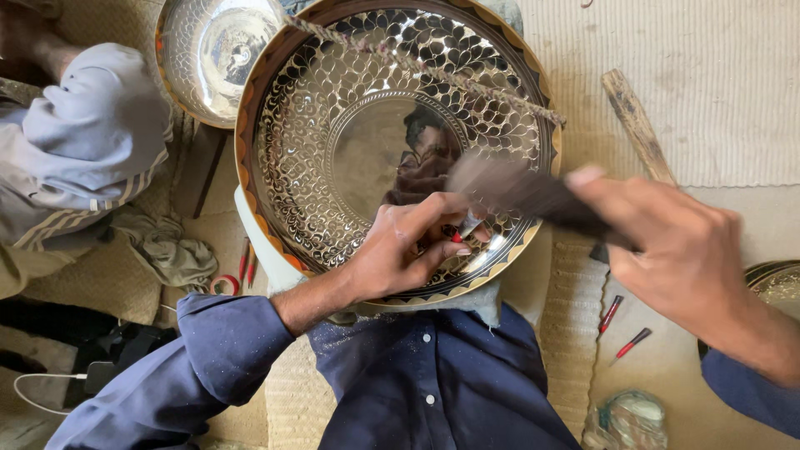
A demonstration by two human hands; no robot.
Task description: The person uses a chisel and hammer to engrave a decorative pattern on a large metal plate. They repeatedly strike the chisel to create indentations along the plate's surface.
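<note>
A person in a dark blue shirt (433, 375) sits on a woven mat (717, 92) with a large round metal tray (333, 125) propped against the lap, tilted up so its face meets the eye. The tray is bright and mirror-like in the middle, ringed by a dense band of small scale-shaped cuts and an orange and black rim. The left hand (400, 250) rests on the lower part of the tray, fingers curled closed around a small chisel (467, 225) with a red end, its tip set against the pattern, likely to hold it steady. The right hand (683, 250) is gripped shut round the dark handle of a hammer (533, 196), which is blurred (mid-swing, it seems) just above the chisel. A rough twisted cord (433, 71) crosses the tray's upper face. A second patterned tray (208, 50) lies behind it. On the mat are two red-tipped tools (621, 329), a worn wooden stick (637, 125) and a crumpled grey cloth (171, 250).
</note>
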